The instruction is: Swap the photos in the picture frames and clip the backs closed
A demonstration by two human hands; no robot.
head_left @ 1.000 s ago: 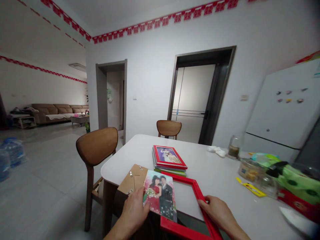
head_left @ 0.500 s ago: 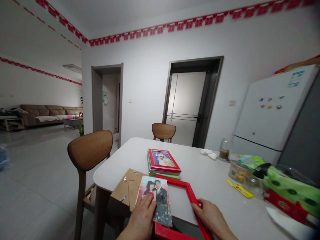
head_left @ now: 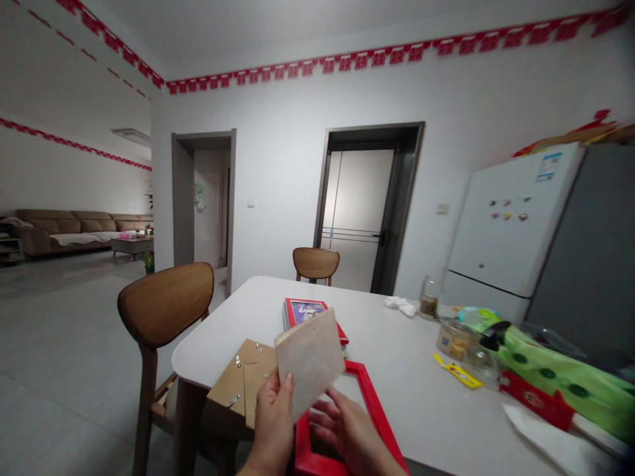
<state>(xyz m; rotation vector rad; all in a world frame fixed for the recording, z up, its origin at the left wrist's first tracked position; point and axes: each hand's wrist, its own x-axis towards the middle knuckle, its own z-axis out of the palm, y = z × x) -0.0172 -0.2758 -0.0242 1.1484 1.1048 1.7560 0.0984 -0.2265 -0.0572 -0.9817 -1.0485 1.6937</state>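
My left hand [head_left: 274,420] grips the lower left edge of a photo print [head_left: 311,363], raised and tilted with its plain pale back showing. My right hand [head_left: 347,430] is at the print's lower right, fingers apart; whether a fingertip touches the print I cannot tell. Below the hands lies a red picture frame [head_left: 380,413], partly hidden by them. A brown backing board [head_left: 231,383] with metal clips lies to the left, at the table's edge. Behind the print is a stack topped by a red-framed picture [head_left: 296,312], partly covered.
The white table [head_left: 367,317] holds a glass jar [head_left: 429,297], crumpled tissue [head_left: 401,305], a yellow strip [head_left: 459,373], plastic containers [head_left: 454,338] and a green bag [head_left: 550,370] on the right. Wooden chairs [head_left: 169,304] stand left and behind.
The photo print has been lifted and turned from its picture side to its pale back. My right hand has let go of the red frame and moved left. The view has shifted slightly right.
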